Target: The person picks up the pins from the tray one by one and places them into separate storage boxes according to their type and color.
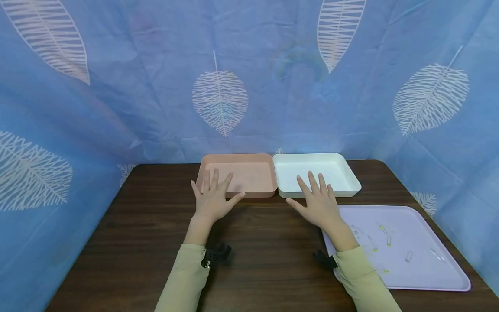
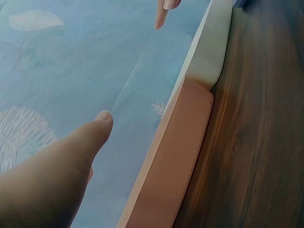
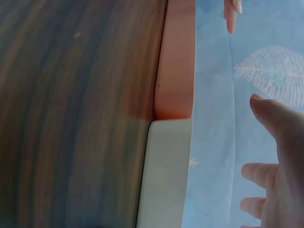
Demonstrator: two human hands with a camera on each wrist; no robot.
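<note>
Fingers spread and straight, my left hand [image 1: 212, 200] is held above the near left part of a pinkish-brown tray [image 1: 253, 173]. My right hand [image 1: 320, 207], likewise spread, is over the near edge of a white tray [image 1: 331, 167]. Neither hand holds anything. In the left wrist view the left thumb [image 2: 90, 135] points toward the other hand, beside the wall of the pinkish-brown tray [image 2: 168, 161]. The right wrist view has the right thumb and fingers [image 3: 266, 175] raised beside the white tray's wall [image 3: 165, 171]. Both trays stand side by side, touching.
A lilac tray [image 1: 425, 242] lies at the right of the dark wooden table [image 1: 265, 260], partly under the right forearm. Several small clips [image 1: 389, 240], clear with yellowish parts, are scattered in it. A blue leaf-patterned cloth [image 1: 273, 86] hangs behind and along the sides.
</note>
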